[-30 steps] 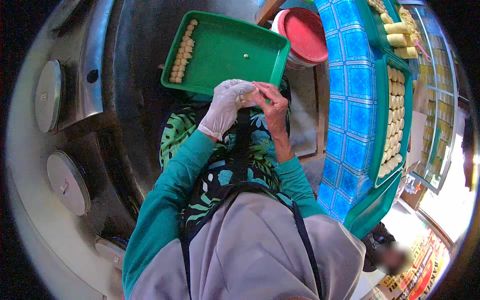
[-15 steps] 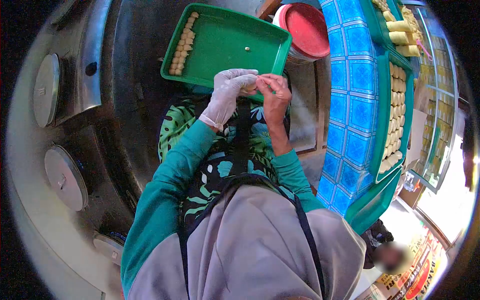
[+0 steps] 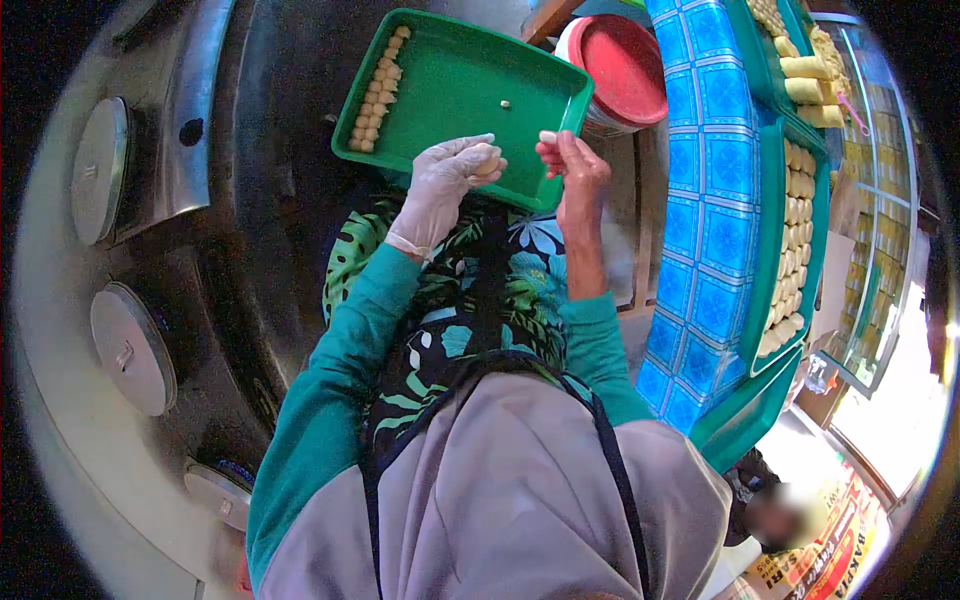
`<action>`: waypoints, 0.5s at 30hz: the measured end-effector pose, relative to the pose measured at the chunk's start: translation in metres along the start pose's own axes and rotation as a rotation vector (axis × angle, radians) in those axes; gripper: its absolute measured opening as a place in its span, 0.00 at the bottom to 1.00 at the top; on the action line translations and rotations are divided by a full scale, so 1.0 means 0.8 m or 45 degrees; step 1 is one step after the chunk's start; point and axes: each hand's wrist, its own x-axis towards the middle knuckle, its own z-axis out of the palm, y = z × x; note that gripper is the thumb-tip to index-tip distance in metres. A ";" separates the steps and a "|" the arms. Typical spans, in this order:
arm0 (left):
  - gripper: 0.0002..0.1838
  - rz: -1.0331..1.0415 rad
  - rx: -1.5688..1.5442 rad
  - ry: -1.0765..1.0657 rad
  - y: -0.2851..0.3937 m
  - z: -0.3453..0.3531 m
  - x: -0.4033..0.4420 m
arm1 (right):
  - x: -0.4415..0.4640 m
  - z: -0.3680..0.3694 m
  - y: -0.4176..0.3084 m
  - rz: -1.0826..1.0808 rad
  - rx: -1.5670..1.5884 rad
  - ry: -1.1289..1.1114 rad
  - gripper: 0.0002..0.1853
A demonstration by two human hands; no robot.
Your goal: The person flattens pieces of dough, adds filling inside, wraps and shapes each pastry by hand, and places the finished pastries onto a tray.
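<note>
My left hand (image 3: 437, 190), in a white glove, is closed round a pale dough ball (image 3: 486, 165) that shows at its fingertips. Bare and raised over the near right corner of the green tray (image 3: 450, 95), my right hand (image 3: 580, 178) pinches a small whitish bit of dough (image 3: 547, 137). The two hands are apart. Along the tray's left side lie rows of pale dough balls (image 3: 376, 100). One small white piece (image 3: 505, 104) lies alone on the tray's floor.
A bucket with a red lid (image 3: 620, 68) stands right of the tray. On the blue checked cloth (image 3: 700, 215) a green tray of dough pieces (image 3: 790, 240) lies, with dough rolls (image 3: 808, 78) beyond. Round metal lids (image 3: 132, 348) are at left. Part of another person (image 3: 750, 480) shows lower right.
My hands have moved apart, the left to the left and the right to the right. A small dough bit now shows in my right fingers, and the ball shows in my left.
</note>
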 end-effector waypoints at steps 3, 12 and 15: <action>0.18 -0.030 -0.253 -0.108 0.016 -0.008 -0.008 | 0.038 0.007 0.027 0.048 -0.196 0.006 0.17; 0.23 -0.019 -0.324 -0.135 0.027 -0.019 -0.016 | 0.112 0.035 0.073 -0.342 -0.372 -0.075 0.11; 0.23 -0.037 -0.288 -0.112 0.028 -0.018 -0.015 | 0.106 0.034 0.060 -0.484 -0.799 0.008 0.10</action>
